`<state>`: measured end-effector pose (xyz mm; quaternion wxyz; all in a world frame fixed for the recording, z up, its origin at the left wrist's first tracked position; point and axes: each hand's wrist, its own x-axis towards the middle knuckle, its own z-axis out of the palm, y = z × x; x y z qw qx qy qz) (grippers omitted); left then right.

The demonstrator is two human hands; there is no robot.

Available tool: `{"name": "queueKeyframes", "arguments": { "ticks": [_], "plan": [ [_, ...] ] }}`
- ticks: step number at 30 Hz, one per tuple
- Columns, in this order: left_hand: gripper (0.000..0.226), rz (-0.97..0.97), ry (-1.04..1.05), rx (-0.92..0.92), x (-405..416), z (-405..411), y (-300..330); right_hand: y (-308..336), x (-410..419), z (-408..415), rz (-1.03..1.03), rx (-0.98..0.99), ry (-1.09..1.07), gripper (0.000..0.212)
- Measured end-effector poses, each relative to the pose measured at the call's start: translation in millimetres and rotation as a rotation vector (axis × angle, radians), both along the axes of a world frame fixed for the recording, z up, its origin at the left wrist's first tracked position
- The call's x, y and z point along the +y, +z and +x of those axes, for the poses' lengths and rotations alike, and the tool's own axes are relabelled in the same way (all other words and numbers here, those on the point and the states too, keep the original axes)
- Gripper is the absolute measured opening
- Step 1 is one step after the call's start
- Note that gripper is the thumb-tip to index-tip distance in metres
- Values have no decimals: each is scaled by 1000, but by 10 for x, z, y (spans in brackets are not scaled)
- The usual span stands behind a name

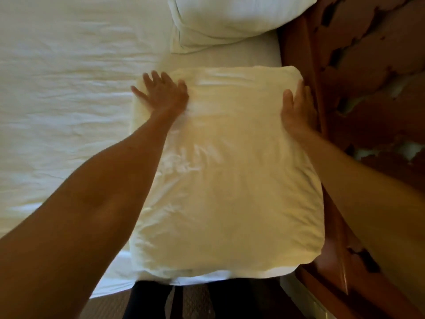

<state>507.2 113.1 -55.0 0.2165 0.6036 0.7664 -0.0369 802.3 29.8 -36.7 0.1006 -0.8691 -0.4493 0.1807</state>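
A cream pillow (225, 171) lies flat on the white bed, its long side running away from me beside the headboard. My left hand (163, 93) presses on the pillow's far left corner with fingers spread and straight. My right hand (297, 109) lies flat against the pillow's far right edge, fingers straight, between the pillow and the headboard. Both forearms reach in from the bottom corners.
A second white pillow (232, 17) sits at the top of the bed. The wrinkled white sheet (69, 100) stretches to the left. A brown headboard (368, 88) with peeling covering runs down the right side. Carpet (197, 302) and my dark trouser legs show at the bottom.
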Motion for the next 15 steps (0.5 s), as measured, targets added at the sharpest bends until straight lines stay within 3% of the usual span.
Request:
{"name": "queueKeyframes", "arguments": {
  "ticks": [1,3,7,9,12,13,15],
  "plan": [
    [67,33,8,-41,-196,73,108,67,-148,-157,14,10,-11,64],
    [67,144,-74,-124,-792,248,180,110,-627,-578,118,-77,180,64],
    [67,228,-644,-282,-2584,81,205,92,-2213,-856,142,-156,783,50],
    [69,209,-801,-250,-3091,-312,47,-3,-2623,-476,71,-188,697,49],
    [73,174,-640,-168,-3205,-471,21,50,-2772,-336,-10,-169,323,54],
    [73,170,-568,-170,-3153,-356,83,89,-2773,-450,5,-150,304,56],
    [74,140,-533,-196,-3168,-80,217,131,-2922,-683,37,-95,473,57]
  ]
}}
